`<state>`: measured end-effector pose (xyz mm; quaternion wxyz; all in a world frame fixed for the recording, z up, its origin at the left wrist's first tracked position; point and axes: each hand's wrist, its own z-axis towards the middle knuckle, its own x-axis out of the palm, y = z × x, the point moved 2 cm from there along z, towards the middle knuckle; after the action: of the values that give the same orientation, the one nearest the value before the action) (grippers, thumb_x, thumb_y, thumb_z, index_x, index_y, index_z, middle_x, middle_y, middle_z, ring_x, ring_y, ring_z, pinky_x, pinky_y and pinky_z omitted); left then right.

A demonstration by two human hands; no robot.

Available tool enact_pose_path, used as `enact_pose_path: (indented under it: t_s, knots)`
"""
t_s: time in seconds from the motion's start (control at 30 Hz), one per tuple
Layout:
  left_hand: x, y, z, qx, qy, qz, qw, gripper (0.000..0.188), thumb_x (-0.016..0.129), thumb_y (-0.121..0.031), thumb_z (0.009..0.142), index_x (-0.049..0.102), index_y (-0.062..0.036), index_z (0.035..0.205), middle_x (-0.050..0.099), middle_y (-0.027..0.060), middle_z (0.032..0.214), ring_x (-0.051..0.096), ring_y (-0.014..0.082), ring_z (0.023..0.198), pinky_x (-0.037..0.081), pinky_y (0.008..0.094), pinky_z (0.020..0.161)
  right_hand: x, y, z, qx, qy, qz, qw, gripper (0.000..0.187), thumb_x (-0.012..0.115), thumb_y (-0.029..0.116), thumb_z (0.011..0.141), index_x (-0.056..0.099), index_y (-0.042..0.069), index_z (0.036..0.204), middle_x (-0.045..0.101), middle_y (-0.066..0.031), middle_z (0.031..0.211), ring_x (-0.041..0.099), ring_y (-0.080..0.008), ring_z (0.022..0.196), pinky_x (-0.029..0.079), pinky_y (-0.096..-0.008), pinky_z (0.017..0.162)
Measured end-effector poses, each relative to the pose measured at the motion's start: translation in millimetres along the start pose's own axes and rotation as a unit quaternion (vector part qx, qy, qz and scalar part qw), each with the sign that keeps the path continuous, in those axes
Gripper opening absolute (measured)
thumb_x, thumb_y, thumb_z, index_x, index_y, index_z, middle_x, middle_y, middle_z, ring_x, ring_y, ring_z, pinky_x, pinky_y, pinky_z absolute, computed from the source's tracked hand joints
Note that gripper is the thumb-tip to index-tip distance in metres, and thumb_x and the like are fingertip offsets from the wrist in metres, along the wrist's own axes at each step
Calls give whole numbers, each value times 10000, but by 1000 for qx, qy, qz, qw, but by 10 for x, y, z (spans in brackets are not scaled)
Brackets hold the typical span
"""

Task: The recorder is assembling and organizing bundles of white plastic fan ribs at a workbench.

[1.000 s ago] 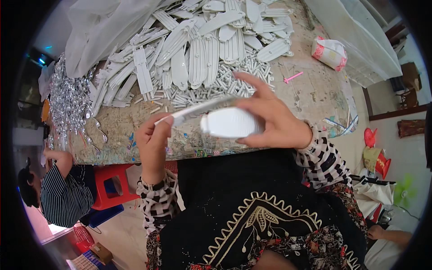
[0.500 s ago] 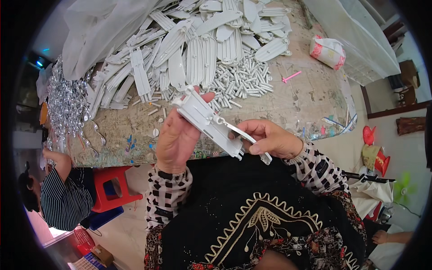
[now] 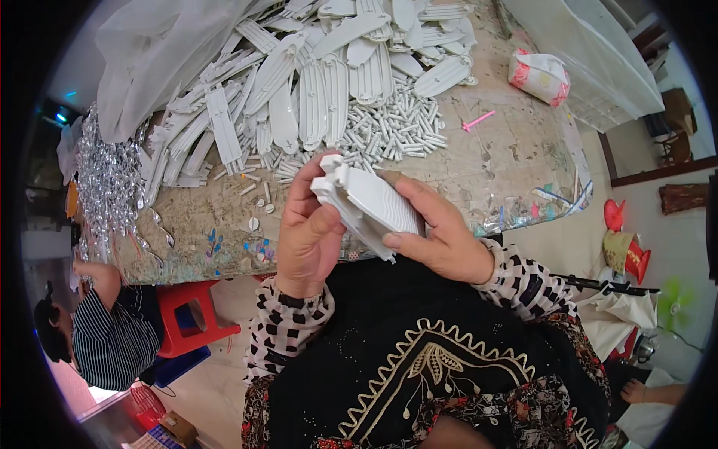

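Note:
In front of my chest my two hands hold a pair of white plastic pieces that meet at their far left end. The fingers of my left hand [image 3: 307, 243] close around the long flat piece [image 3: 357, 223], thumb on its near edge. My right hand [image 3: 449, 236] grips the curved ridged cover [image 3: 385, 203], thumb below and fingers over its far side. The cover sits tilted over the flat piece with a gap between them. Whether the two are locked together at the far end I cannot tell.
Beyond my hands lies a heap of white plastic panels [image 3: 323, 97] with a pile of short white rods [image 3: 400, 123] beside it. Shiny silver strips [image 3: 112, 179] hang at the left. A pink stick [image 3: 479, 120] and a tissue pack [image 3: 540, 77] lie right. Another person [image 3: 112, 337] sits left by a red stool [image 3: 191, 318].
The ridged cover has turned over and swung closer onto the flat piece, its ridged face now up. My left thumb has come round onto the flat piece; both hands have tilted the pair.

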<state>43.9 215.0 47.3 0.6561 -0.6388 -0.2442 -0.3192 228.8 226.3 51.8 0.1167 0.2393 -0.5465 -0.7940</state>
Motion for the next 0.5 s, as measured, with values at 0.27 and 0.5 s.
enact_pose_path:
  t_s: [0.27,0.5]
  knots:
    - [97,26,18,3,46,103,994,642,736,-135,817,421,-18,1365,541,161,1305,523,224,1191,381,365,1037,-44,43,-100,-12,36,-51,998,658,649,282,876,378,99,1447,474,-123,895,505,-243,779,442,-313,706]
    - [67,56,-15,-4,48,134,990,629,722,-136,831,421,20,1361,565,157,1280,544,211,1164,382,344,1032,-62,161,-135,61,72,-153,984,626,650,208,869,404,59,1425,479,-115,903,501,-239,775,434,-312,712]
